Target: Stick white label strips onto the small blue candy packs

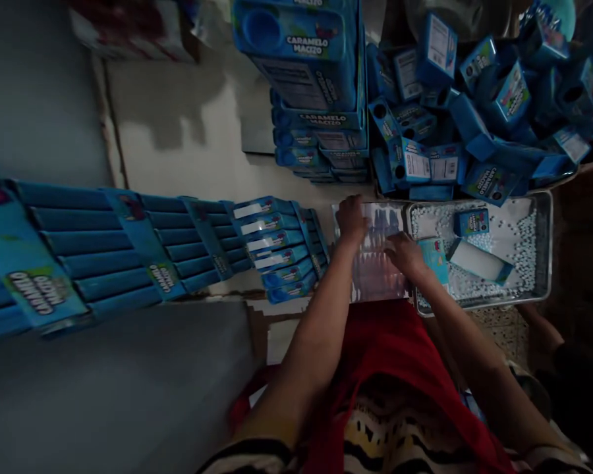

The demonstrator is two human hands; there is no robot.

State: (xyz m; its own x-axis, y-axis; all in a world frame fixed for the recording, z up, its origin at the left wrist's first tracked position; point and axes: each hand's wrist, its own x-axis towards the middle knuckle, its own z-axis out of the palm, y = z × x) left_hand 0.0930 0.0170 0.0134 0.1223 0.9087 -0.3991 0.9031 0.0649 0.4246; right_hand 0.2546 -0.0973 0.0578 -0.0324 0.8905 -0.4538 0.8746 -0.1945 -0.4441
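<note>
A shiny, see-through plastic sheet or stack of film [378, 263] lies on the table in front of my body. My left hand [353, 222] rests on its upper left part, fingers lightly bent and thumb apart. On its right side, my right hand [409, 257] touches the plastic with fingers and thumb spread. Just right of that hand, a metal tray [545, 250] holds many small pale candies, a blue candy box [471, 222], a light blue box [433, 255] partly behind my wrist, and a box lying with its white side up [480, 261].
Long rows of blue candy boxes [163, 243] run along the left, ending beside the plastic. Behind stands a tall stack of blue display boxes [321, 79]. A heap of loose blue boxes [474, 125] fills the back right. Another person's arm [541, 326] shows beside the tray.
</note>
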